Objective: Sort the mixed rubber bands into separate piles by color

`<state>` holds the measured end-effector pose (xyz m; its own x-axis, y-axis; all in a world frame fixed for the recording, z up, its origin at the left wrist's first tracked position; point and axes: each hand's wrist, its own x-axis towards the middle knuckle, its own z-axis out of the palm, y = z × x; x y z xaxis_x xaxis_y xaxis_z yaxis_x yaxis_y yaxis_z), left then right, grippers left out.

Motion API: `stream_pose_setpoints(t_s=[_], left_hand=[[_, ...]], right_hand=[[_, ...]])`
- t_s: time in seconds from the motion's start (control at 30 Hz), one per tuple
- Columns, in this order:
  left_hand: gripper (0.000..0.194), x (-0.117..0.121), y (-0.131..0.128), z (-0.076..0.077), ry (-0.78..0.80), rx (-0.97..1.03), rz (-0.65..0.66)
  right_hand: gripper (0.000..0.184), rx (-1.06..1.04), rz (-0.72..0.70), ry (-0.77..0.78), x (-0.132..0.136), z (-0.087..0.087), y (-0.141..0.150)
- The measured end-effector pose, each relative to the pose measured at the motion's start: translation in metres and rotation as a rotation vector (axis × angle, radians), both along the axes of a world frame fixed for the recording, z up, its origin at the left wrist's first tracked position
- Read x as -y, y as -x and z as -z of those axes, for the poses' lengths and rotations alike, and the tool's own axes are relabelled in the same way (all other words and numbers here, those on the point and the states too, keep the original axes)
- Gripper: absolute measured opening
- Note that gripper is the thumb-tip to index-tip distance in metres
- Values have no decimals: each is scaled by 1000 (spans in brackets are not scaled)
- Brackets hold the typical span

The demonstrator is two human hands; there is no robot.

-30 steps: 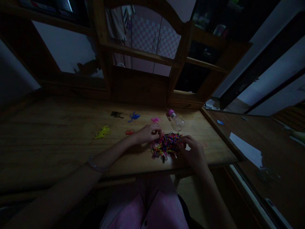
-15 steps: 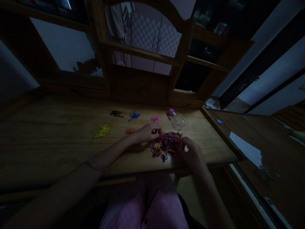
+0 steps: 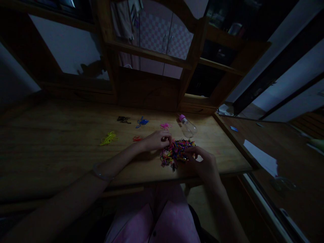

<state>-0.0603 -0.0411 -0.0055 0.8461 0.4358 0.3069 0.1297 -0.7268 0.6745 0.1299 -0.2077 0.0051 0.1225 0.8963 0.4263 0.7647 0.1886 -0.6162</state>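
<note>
Five one-colour piles point(image 3: 142, 122) set apart on desk point(image 3: 63, 135); bigger mixed heap point(image 3: 174, 154), near right, seems left to do; left hand point(image 3: 168, 139) curled at its left edge, right hand point(image 3: 190, 154) loosely pinched at its right; cannot tell if either grips anything.

Heap of mixed bright bands point(image 3: 178, 150)
Loosely tangled here, with a pink bunch point(image 3: 165, 126) at its eleven o'clock, blue bunch point(image 3: 144, 122) and black bunch point(image 3: 123, 119) near ten, yellow bunch point(image 3: 108, 138) towards nine.

Five small piles point(image 3: 108, 138), one heap point(image 3: 174, 152) — one bottle point(image 3: 188, 128).
</note>
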Motion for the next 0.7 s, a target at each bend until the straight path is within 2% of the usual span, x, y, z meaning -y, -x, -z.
stream_pose_setpoints(t_s=[0.27,0.7], left_hand=[[15,2,0,-3,7,-13,-11],[14,2,1,-4,21,-15,13]], right_hand=[[11,126,19,103,-4,6,11],[20,213,0,99,0,12,14]])
